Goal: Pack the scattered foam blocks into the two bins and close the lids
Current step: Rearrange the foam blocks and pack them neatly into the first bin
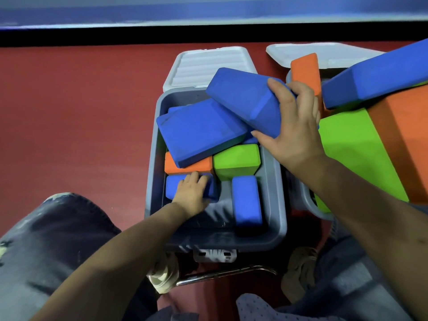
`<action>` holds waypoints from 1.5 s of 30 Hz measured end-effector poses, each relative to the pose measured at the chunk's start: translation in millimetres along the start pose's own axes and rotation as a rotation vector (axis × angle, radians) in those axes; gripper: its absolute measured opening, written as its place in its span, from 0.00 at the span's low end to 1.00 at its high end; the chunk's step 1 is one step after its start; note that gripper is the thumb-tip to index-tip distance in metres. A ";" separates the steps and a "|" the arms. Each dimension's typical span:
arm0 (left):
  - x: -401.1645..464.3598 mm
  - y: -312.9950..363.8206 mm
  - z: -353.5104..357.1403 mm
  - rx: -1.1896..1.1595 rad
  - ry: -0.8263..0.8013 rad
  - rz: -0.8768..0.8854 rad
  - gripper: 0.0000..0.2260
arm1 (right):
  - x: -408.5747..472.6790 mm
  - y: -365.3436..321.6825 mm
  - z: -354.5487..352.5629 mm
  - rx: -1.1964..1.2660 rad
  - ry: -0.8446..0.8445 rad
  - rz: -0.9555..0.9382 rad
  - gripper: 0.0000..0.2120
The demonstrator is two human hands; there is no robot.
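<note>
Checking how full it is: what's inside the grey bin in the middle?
The grey bin holds blue blocks, an orange block and a green block. The tilted blue block on top hides whatever is beneath it.

We wear faded, distressed blue jeans [46, 239] with pale worn patches, beige shoes [163, 273], and our forearms are bare, sleeveless.

- I see two bins side by side: left bin [275, 193], right bin [309, 205].
- Lids [208, 63] lie behind them, far side.
- Blocks [199, 133] piled in both; right one overflows.
</note>
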State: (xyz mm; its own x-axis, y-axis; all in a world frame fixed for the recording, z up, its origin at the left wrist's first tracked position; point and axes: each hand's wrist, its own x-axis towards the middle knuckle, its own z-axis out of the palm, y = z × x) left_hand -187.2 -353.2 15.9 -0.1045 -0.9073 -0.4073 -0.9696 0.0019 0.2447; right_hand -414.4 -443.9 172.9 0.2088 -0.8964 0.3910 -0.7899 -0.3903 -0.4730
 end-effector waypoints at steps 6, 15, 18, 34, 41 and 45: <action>28.1 99.8 0.1 -0.753 -0.207 -0.476 0.38 | 1.6 -0.5 -0.5 -0.008 0.014 0.013 0.41; 30.2 126.2 47.2 -0.445 -0.261 -0.481 0.57 | 4.3 11.0 -14.8 0.000 -0.038 0.065 0.42; 34.5 114.1 34.6 -0.352 -0.294 -0.400 0.56 | 7.9 15.2 -23.6 -0.007 -0.074 0.096 0.43; 23.9 103.3 -17.7 -0.300 -0.212 -0.079 0.52 | 17.8 14.6 -35.7 0.043 -0.115 0.155 0.42; 8.4 94.8 -65.3 -0.226 -0.217 0.198 0.50 | 17.1 12.6 -39.0 0.050 -0.113 0.153 0.42; 12.1 87.0 -86.6 -0.226 -0.330 0.219 0.49 | 16.2 11.6 -41.5 0.056 -0.109 0.152 0.43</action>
State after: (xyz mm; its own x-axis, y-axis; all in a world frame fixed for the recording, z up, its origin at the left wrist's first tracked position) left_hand -253.6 -400.4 108.4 -0.4019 -0.7131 -0.5744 -0.8480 0.0532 0.5273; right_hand -444.2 -454.2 206.5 0.1529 -0.9623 0.2249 -0.7847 -0.2566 -0.5643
